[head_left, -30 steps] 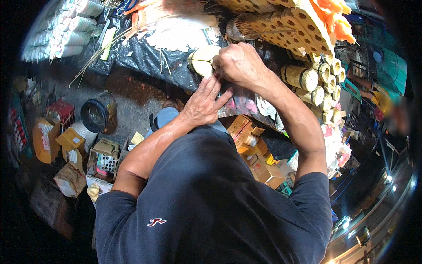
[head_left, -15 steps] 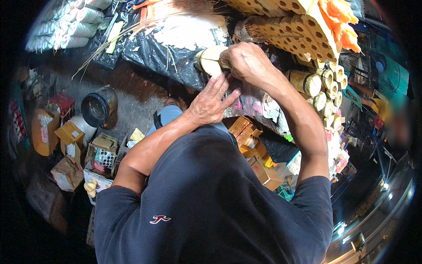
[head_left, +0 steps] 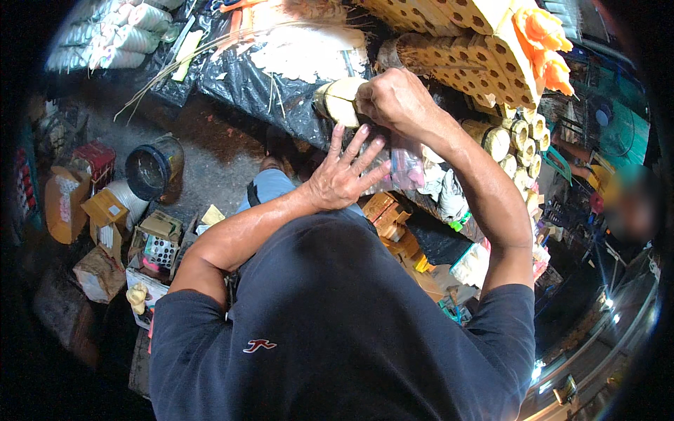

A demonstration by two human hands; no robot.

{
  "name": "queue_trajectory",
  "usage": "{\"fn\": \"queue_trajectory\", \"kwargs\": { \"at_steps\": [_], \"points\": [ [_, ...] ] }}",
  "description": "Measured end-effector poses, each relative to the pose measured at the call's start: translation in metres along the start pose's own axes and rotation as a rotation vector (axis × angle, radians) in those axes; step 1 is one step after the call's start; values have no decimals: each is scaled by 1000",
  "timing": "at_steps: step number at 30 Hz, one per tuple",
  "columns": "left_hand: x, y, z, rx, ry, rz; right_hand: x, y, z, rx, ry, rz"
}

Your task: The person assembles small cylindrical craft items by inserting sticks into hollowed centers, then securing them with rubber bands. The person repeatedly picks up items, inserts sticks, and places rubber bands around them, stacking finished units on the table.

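My right hand (head_left: 398, 99) is closed around the edge of a pale, short bamboo-like cylinder (head_left: 338, 100) that rests on a black plastic sheet (head_left: 242, 77). Just below it, my left hand (head_left: 343, 174) is spread with its fingers apart and nothing in it, hovering over a clear plastic bag (head_left: 406, 167) with pinkish contents. My dark blue shirt fills the lower middle of the view.
Stacks of hollow yellow tubes (head_left: 463, 42) and orange flower shapes (head_left: 547, 42) rise at the upper right. White rolled bundles (head_left: 112, 38) lie at the upper left. A dark bucket (head_left: 151, 168), cardboard boxes (head_left: 105, 210) and a red crate (head_left: 91, 158) crowd the floor at left.
My left hand has drawn down and away from the cylinder and opened its fingers wide. My right hand keeps hold of the cylinder and has shifted slightly right.
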State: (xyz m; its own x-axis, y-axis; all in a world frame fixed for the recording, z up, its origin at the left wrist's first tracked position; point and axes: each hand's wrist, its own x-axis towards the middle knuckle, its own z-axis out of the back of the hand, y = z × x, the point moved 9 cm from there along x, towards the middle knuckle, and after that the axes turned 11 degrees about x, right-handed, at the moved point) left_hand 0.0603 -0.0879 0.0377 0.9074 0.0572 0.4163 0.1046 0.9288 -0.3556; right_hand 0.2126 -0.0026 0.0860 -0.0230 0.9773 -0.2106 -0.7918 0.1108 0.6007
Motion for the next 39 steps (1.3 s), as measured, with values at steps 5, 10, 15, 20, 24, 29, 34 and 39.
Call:
{"fn": "queue_trajectory", "kwargs": {
  "at_steps": [5,10,15,20,24,29,34,39],
  "points": [
    [11,-35,42,-107,-163,-241,1,-5,-1,23,16,26],
    [-16,5,87,-20,-48,-257,3,-6,-4,39,30,3],
    [-93,139,129,278,18,16,-10,-1,-4,74,-91,-1],
    [-114,244,87,513,26,222,-48,-5,7,250,-459,-182],
    [-117,271,21,490,305,255,-83,-19,-40,417,-632,-462],
    [-97,257,51,472,530,471,-80,-29,-107,450,-780,-506],
    [-29,185,79,121,213,330,-67,-42,-115,516,-882,-518],
    [32,146,26,-418,86,259,-66,-51,-121,595,-812,-462]
  ]
}}
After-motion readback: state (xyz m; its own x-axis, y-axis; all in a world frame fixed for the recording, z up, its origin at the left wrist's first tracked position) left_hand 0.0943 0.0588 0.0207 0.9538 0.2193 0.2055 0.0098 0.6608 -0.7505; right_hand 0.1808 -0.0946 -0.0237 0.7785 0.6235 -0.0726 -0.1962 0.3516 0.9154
